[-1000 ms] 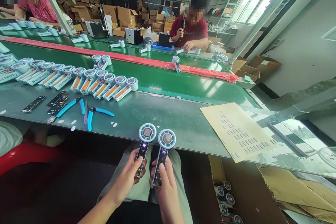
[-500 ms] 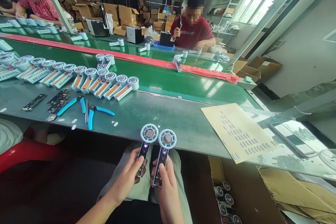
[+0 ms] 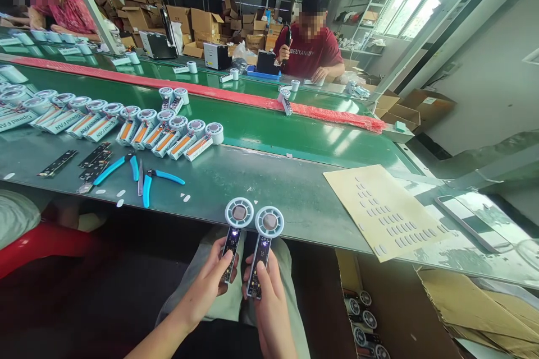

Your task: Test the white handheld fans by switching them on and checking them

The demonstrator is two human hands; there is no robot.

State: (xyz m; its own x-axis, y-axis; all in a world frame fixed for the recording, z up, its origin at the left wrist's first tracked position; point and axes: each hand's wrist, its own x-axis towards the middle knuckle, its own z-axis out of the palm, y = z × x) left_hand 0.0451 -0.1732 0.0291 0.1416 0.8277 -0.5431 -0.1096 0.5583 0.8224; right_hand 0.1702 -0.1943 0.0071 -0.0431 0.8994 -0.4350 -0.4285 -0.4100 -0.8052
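Left fan (image 3: 234, 238) and right fan (image 3: 264, 247) stand side by side at 6 o'clock, over the lap, heads at the table (image 3: 261, 185) edge. Left hand (image 3: 206, 286) grips one handle, right hand (image 3: 267, 305) the other. Cutters (image 3: 145, 179) lie at 10 o'clock, sticker sheet (image 3: 385, 210) at 3.

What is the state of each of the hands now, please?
Left hand: closed around the handle of the left fan.
Right hand: closed around the handle of the right fan.
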